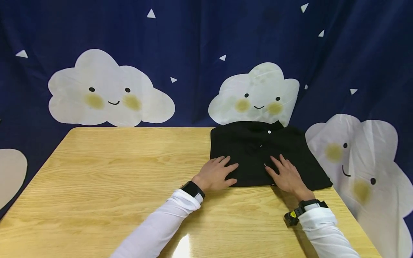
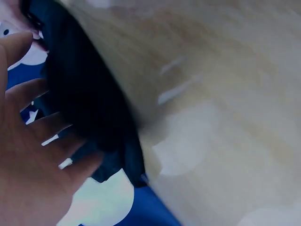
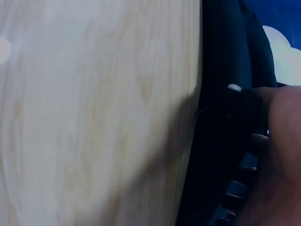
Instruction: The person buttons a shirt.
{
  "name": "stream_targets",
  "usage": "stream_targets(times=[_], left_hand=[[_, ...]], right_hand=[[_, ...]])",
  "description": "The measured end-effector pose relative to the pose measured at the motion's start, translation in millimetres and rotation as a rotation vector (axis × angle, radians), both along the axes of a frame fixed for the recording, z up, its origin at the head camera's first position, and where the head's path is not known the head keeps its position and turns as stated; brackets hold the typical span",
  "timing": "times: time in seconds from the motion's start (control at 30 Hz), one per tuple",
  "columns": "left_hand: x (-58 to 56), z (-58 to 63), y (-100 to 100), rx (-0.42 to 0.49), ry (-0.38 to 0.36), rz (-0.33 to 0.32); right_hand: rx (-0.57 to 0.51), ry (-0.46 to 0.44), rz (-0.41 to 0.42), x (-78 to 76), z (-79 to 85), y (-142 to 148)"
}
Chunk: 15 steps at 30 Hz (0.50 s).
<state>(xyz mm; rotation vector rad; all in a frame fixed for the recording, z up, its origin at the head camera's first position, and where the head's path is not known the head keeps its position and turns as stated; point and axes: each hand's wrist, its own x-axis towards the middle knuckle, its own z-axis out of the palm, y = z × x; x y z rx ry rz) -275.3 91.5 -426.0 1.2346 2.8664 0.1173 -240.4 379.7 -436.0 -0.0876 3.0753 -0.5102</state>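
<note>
A black garment with white buttons, which looks like a shirt (image 1: 242, 143), lies folded flat at the back right of the table. My left hand (image 1: 217, 173) is at its near left corner, fingers spread over the cloth. The right hand (image 1: 287, 175) reaches over the near edge beside the buttons, its fingers also spread on the fabric. In the left wrist view the left hand (image 2: 37, 155) shows straight, parted fingers by the dark cloth (image 2: 89, 84). In the right wrist view, the right hand (image 3: 277, 169) is partly cut off, next to a white button (image 3: 234, 87).
The wooden table (image 1: 113, 186) stretches out to the left and front. Behind it hangs a dark blue curtain (image 1: 190, 43) printed with smiling clouds and white triangles. The garment's right side lies near the table's right edge.
</note>
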Motion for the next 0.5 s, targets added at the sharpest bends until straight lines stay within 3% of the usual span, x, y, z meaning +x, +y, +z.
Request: stream_targets(times=[0.17, 0.37, 0.5], left_hand=[[-1.6, -7.6, 2.3, -0.003, 0.044, -0.049], [-4.8, -8.1, 4.3, -0.011, 0.022, -0.06], [-6.1, -8.2, 6.1, -0.029, 0.01, -0.053]], right_hand=[[0.008, -0.037, -0.036, -0.2, -4.9, 4.9], [0.038, -0.116, -0.064, -0.9, -9.8, 5.3], [0.051, -0.122, -0.075, -1.5, -10.6, 4.9]])
